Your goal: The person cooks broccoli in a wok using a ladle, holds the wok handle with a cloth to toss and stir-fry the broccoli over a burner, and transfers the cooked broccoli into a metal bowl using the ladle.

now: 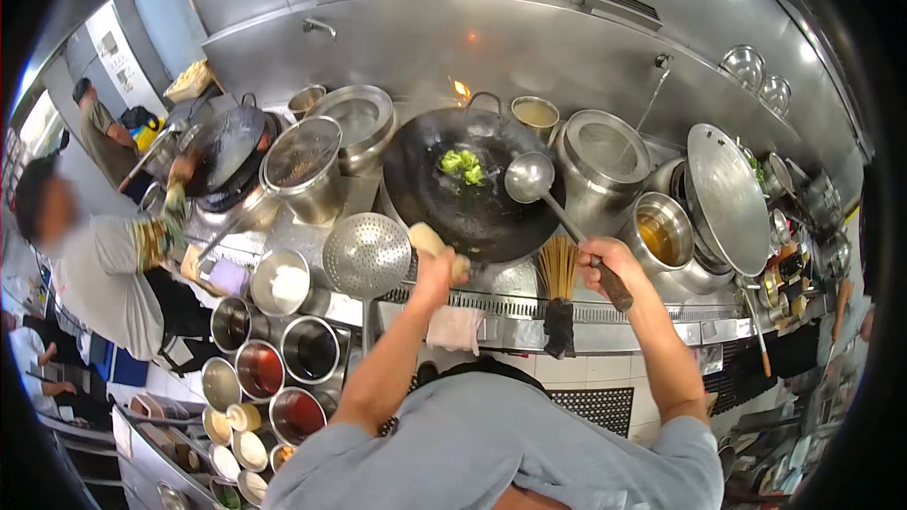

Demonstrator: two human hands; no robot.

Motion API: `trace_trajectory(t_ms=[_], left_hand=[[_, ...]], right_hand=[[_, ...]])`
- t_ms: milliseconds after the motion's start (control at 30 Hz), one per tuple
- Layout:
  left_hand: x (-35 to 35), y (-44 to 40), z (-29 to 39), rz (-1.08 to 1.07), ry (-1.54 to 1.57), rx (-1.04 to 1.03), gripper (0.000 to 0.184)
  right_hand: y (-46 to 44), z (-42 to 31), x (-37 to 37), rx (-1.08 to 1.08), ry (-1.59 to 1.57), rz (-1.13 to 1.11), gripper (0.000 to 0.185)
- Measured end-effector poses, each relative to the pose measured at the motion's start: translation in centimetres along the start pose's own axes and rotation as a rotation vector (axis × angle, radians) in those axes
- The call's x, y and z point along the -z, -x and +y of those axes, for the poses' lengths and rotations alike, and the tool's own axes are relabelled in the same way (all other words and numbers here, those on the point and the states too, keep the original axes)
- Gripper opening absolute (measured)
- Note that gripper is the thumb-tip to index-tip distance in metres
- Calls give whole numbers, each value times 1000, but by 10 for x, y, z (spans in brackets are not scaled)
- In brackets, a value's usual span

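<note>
A large dark wok [425,198] sits on the range in front of me, with chopped green vegetables [461,166] in its middle. My left hand [436,276] is closed around a beige folded cloth [426,239] at the wok's near-left rim; the rim under the cloth is hidden. With my right hand [609,264] I grip the dark handle of a metal ladle [529,177]. The ladle's bowl is over the right side of the wok, apart from the vegetables. Just left of my left hand is a perforated strainer [367,255]. A bamboo brush [557,269] stands close to my right hand.
Flames [461,89] show behind the wok. Metal pots flank it, one with yellowish oil [663,234]. A large metal pan [726,198] leans at right. Sauce containers [260,368] crowd the lower left. A co-worker [104,264] stands at another wok [227,146].
</note>
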State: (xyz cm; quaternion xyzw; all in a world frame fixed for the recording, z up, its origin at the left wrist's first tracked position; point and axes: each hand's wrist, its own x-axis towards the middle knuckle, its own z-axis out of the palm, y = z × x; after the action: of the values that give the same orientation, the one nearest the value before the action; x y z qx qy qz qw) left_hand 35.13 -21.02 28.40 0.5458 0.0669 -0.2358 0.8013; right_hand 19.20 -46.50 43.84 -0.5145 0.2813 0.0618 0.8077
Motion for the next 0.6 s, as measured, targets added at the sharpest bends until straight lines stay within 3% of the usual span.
trace_trajectory(t_ms=[33, 67, 133, 233, 267, 367, 467, 500, 600], left_hand=[[15, 1, -16, -97, -181, -52, 38], [21, 4, -40, -71, -105, -155, 55], [37, -22, -97, 40, -272, -359, 67], [-7, 32, -50, 42, -140, -144, 61], [-21, 41, -35, 98, -140, -200, 46], [-35, 58, 21, -29, 36, 114, 13], [-13, 76, 7, -119, 298, 354, 10], [-14, 73, 9, -121, 327, 342, 11], [-24, 63, 8, -129, 417, 331, 13]], right_hand=[[3, -3, -1, 10, 60, 27, 14], [4, -6, -2, 23, 119, 54, 13], [-7, 0, -9, -2, 199, 71, 11], [3, 5, -60, -9, -126, -89, 12], [-4, 15, -67, -18, -241, -201, 13], [-33, 47, -76, -216, -667, -343, 18], [-26, 63, -74, -263, -858, -429, 21], [-29, 66, -69, -256, -841, -434, 34], [-46, 59, -67, -271, -866, -420, 34]])
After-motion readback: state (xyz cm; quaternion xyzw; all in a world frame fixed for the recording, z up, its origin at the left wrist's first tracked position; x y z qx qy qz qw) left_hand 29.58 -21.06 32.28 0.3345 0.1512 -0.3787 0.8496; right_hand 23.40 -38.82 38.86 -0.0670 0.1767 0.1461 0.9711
